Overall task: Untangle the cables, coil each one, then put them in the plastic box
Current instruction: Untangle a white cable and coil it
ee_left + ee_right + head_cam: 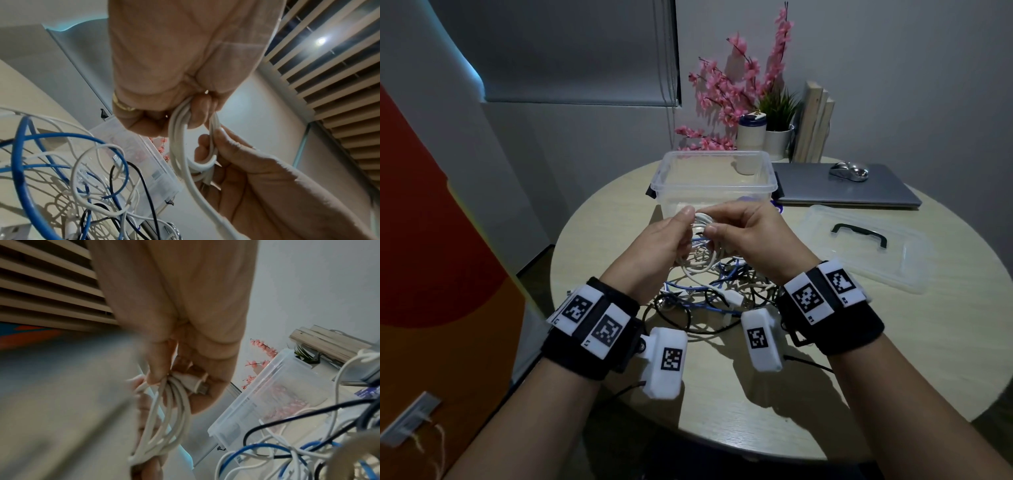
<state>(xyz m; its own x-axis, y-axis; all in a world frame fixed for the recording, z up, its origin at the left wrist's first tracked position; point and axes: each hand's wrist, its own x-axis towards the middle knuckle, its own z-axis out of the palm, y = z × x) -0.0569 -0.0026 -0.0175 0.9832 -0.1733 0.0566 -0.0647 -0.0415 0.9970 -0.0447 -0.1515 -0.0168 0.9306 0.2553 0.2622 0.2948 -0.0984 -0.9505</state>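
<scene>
Both hands raised above a round table (808,359), just in front of a clear plastic box (714,178). Left hand (664,240) curled round a small coil of white cable (700,221), fingers and thumb closed on its loops; in the left wrist view, coil (180,138) seen running through the closed fingers (197,113), a gold ring (121,104) on one of them. Right hand (748,233) also clenched on the same coil, thumb and fingers pinching the bundled loops; in the right wrist view, white loops (164,418) hanging below the pinch, with the cable's plug end (197,384) pressed against the thumb. Coil held in the air between the two hands, over the near wall of the box, not inside it.

Under the hands, on the table, a tangled heap of cables (712,291): blue, white and black strands looped through one another, a white connector (734,298) among them. Box open, upright, behind the heap. Its clear lid (866,246) with a dark handle flat on the table to the right. Farther back, a closed grey laptop (842,192) with a computer mouse (849,171) on top, pink artificial blossoms (732,92), a small potted plant (779,120) and a white tumbler (751,133). Black wrist straps with white marker blocks on both forearms.
</scene>
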